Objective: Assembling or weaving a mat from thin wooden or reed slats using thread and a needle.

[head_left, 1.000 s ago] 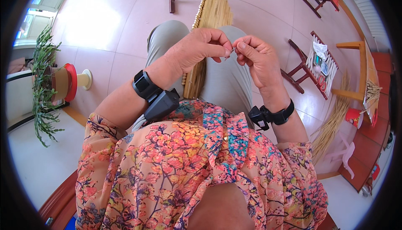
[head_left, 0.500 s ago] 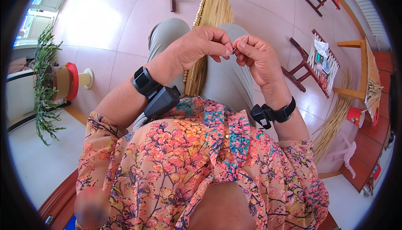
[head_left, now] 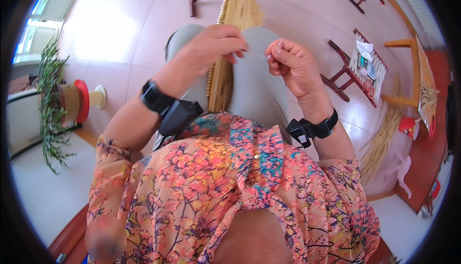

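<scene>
Both hands are raised above my lap, apart from each other. My right hand (head_left: 292, 62) is closed, thumb against fingers, on a thin pale needle (head_left: 280, 45). A fine pale thread (head_left: 258, 54) runs from it toward my left hand (head_left: 213, 48). The left fingers are pinched together on the thread's other end, somewhat smeared by motion. Between my knees stands a panel of yellow straw stalks (head_left: 242, 7) with a knotted, beaded-looking edge; my left hand and wrist pass in front of it.
At the right stands a folding stool (head_left: 355, 67) with a white bag and small items on it. Long loose straw (head_left: 384, 141) lies on the floor by a wooden frame (head_left: 403, 72) and a red container (head_left: 408, 126). A potted plant (head_left: 52, 105) is at the left.
My left hand has moved left, away from my right hand, and the thread now stretches between them. My right hand has stayed nearly in place with the needle.
</scene>
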`<action>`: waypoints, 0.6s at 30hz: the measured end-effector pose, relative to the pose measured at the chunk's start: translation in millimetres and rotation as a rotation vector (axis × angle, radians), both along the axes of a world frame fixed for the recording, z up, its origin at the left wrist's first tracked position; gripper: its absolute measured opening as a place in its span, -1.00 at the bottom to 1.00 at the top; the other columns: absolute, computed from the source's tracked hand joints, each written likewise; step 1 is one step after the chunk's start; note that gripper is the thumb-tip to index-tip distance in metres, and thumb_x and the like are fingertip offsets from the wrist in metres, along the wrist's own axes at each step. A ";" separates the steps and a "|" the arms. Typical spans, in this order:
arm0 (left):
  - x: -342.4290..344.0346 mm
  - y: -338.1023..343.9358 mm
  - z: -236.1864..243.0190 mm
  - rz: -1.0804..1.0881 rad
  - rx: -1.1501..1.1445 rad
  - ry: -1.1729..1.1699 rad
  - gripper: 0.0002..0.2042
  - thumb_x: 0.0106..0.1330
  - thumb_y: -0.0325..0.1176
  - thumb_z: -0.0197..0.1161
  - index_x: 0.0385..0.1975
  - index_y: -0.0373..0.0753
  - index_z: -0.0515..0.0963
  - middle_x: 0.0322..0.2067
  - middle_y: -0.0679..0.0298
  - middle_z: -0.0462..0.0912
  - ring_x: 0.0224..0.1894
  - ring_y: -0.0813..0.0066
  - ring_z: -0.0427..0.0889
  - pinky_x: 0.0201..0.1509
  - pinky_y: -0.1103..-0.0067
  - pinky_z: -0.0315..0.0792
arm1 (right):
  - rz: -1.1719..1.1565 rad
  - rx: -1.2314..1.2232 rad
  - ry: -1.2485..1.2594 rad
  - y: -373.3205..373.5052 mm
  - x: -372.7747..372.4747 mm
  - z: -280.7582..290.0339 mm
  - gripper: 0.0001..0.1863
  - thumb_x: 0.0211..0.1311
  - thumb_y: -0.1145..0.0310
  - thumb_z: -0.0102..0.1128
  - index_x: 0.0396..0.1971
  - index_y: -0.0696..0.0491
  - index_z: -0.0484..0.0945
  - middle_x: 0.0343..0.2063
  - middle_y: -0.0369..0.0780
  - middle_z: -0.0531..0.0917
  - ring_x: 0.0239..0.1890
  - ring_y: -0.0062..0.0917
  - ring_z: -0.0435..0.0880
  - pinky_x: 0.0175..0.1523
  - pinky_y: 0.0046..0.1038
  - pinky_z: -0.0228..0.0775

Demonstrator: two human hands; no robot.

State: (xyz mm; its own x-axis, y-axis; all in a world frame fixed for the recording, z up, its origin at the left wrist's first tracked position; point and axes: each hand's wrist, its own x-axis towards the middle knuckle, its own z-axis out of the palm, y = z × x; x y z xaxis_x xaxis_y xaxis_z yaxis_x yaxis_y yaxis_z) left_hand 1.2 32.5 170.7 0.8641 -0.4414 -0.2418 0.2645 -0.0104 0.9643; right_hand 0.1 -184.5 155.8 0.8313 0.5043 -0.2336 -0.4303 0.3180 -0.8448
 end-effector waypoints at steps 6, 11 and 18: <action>18.3 128.0 -21.4 0.447 0.201 -0.233 -0.85 0.18 -0.41 0.05 -0.31 -0.31 0.45 -0.33 0.23 0.52 -0.26 0.52 0.49 -0.25 0.65 0.41 | -0.177 -0.152 0.023 -43.8 13.5 -26.3 -0.85 0.18 0.32 0.03 -0.46 0.09 0.44 -0.47 -0.23 0.57 -0.53 -0.65 0.53 -0.48 -0.65 0.37; -20.7 225.7 -60.8 0.898 0.476 -0.128 -0.69 0.18 -0.31 0.05 -0.11 -0.29 0.39 -0.15 0.20 0.43 -0.11 0.43 0.43 -0.09 0.54 0.35 | -0.587 -0.590 0.010 -141.3 36.8 -85.7 -0.85 0.15 0.28 0.06 -0.39 0.04 0.47 -0.56 -0.30 0.55 -0.63 -0.71 0.48 -0.59 -0.73 0.30; -83.3 281.7 -121.4 0.996 0.610 0.285 -0.68 0.16 -0.24 0.09 -0.08 -0.13 0.42 -0.13 0.27 0.43 -0.10 0.50 0.37 -0.11 0.53 0.28 | -0.815 -1.197 -0.108 -283.5 57.3 -162.6 -0.88 0.08 0.39 0.09 -0.39 0.08 0.54 -0.65 -0.31 0.54 -0.65 -0.67 0.49 -0.62 -0.67 0.30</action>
State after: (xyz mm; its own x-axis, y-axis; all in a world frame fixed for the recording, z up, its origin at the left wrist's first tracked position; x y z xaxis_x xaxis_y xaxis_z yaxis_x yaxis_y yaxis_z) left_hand -82.1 314.3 49.2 0.6425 0.6434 -0.4161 0.6185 -0.1149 0.7773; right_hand 57.4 -467.9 -6.8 0.8267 -0.5559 -0.0869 -0.3968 -0.4665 -0.7905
